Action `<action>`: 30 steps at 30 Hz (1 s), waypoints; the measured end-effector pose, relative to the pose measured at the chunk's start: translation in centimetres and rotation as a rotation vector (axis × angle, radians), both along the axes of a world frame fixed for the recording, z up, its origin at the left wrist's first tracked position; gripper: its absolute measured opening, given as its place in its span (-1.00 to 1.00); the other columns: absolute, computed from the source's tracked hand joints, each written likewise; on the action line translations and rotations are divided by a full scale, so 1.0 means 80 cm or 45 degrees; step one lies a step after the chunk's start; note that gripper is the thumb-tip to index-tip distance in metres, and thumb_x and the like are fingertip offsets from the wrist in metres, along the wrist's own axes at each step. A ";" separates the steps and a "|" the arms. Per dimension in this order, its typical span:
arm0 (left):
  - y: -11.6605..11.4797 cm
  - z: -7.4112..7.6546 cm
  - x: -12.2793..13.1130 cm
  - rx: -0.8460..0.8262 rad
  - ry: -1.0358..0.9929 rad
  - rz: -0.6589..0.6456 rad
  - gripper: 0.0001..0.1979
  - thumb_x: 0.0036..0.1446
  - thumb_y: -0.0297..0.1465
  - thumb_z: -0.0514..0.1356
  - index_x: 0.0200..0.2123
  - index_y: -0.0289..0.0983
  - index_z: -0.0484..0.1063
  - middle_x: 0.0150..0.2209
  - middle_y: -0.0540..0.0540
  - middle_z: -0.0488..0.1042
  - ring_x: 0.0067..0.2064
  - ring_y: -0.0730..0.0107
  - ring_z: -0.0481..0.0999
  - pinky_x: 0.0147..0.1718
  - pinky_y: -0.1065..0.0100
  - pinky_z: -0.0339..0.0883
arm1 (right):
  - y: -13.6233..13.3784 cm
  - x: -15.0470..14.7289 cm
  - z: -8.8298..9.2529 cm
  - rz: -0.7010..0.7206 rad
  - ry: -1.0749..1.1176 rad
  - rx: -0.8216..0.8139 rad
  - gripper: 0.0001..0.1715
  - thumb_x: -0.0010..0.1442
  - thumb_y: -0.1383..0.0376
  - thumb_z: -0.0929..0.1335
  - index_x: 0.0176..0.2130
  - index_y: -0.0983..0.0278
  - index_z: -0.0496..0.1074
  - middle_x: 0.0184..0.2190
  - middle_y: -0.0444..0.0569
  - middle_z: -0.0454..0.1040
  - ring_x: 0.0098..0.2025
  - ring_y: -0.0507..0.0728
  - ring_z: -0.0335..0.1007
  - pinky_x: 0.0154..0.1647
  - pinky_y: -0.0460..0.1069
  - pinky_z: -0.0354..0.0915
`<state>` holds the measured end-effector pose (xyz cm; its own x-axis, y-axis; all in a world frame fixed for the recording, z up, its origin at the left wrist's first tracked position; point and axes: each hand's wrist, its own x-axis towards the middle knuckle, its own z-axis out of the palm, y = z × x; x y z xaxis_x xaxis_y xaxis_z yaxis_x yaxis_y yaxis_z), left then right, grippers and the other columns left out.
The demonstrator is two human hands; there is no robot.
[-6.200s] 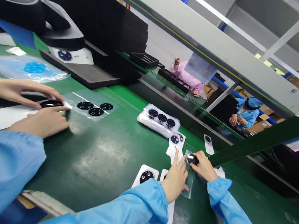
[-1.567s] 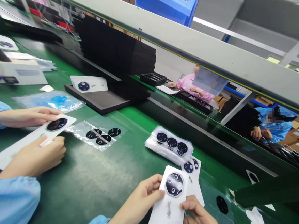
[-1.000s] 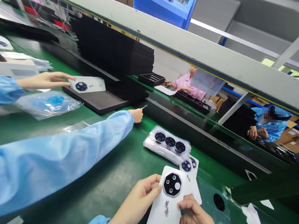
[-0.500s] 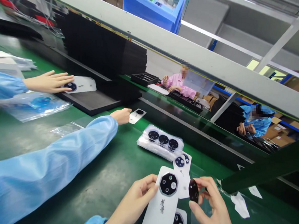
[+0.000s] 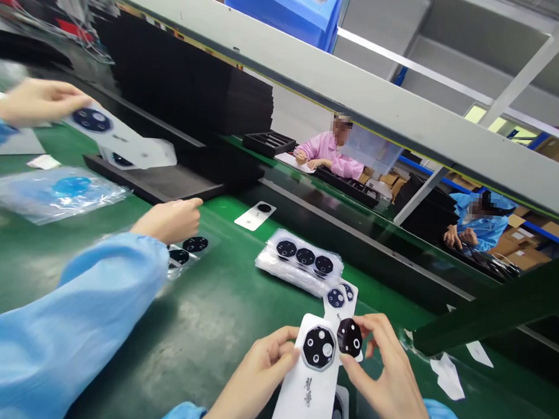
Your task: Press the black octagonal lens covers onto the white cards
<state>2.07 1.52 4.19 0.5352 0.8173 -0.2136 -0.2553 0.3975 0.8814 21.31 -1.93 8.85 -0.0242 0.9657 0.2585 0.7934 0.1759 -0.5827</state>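
Observation:
My left hand [image 5: 251,380] grips a white phone back cover [image 5: 308,390] by its left edge, holding it up over the green belt. The cover carries a black octagonal camera ring [image 5: 318,347] near its top. My right hand [image 5: 389,380] pinches a separate black camera lens piece [image 5: 349,337] between thumb and fingers, right beside that ring. Another white cover [image 5: 340,300] lies on the belt just behind, and a third shows under the one I hold.
A bag of black lens pieces [image 5: 302,262] lies ahead. A co-worker's blue sleeve [image 5: 60,334] and hand [image 5: 168,218] reach over another lens bag [image 5: 188,249]; that person's other hand lifts a white cover [image 5: 116,137]. Black tray stacks [image 5: 188,78] stand behind. Paper scraps [image 5: 449,378] lie right.
My right hand brought the black lens piece left, close to the cover's camera ring. The co-worker pulled the near arm back, left a small card on the belt, and lifted a white cover.

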 end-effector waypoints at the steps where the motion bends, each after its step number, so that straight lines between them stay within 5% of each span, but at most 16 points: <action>1: 0.000 0.000 0.000 0.005 0.001 -0.001 -0.59 0.05 -0.15 0.19 -0.15 -0.34 0.38 -0.48 -0.06 0.53 -0.42 0.31 0.50 -0.45 0.41 0.27 | 0.001 -0.001 0.000 0.006 -0.015 0.007 -0.63 0.07 0.38 0.33 -0.09 0.18 0.28 -0.24 -0.06 0.30 -0.40 0.09 0.23 -0.32 0.00 0.28; 30: 0.004 -0.007 0.002 -0.021 0.037 0.031 -0.62 -0.01 -0.19 0.22 -0.18 -0.33 0.43 -0.61 0.07 0.38 -0.55 0.45 0.37 -0.53 0.47 0.16 | 0.003 0.006 -0.010 0.033 -0.138 0.007 -0.64 0.14 0.30 0.30 -0.05 0.19 0.17 -0.22 -0.06 0.23 -0.38 0.08 0.22 -0.28 0.03 0.30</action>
